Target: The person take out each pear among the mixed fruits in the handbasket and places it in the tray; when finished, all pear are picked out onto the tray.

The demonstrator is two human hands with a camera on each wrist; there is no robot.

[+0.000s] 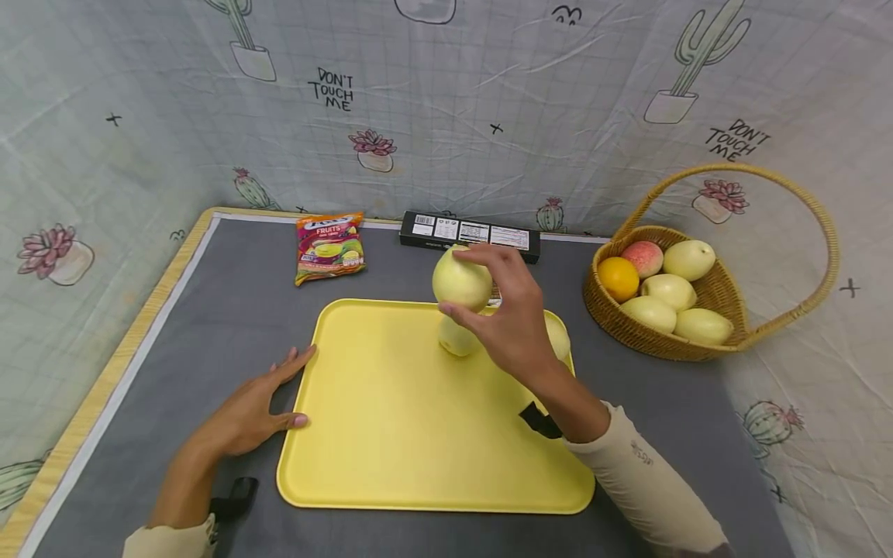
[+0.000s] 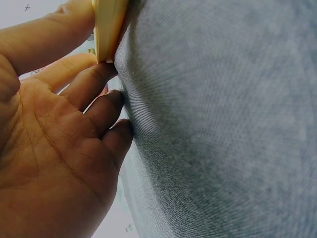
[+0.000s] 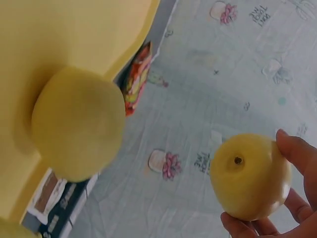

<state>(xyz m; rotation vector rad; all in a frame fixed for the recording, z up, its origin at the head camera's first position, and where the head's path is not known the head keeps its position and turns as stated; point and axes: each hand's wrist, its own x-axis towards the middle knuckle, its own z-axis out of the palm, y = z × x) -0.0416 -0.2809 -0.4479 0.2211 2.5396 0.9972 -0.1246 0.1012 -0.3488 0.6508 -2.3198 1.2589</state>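
One pale fruit [image 1: 460, 279] is up in our right hand [image 1: 512, 310], fingers and thumb pinching its sides, held off the yellow tray [image 1: 391, 434] near its far edge. A second fruit [image 1: 456, 341] sits on the tray, apart from it, and a third fruit [image 1: 558, 337] is half hidden behind our wrist. Our left hand [image 1: 247, 411] is just touching the left rim, fingers spread and relaxed. Bare yellow runs to the left and near rims. Beyond the far rim on the desk [image 1: 223, 318]: a snack packet [image 1: 329, 248] and a black box [image 1: 470, 235], patterned cloth [image 1: 432, 85] behind. Off right, a wicker basket [image 1: 624, 325] holds an orange, a peach and four pale ones.
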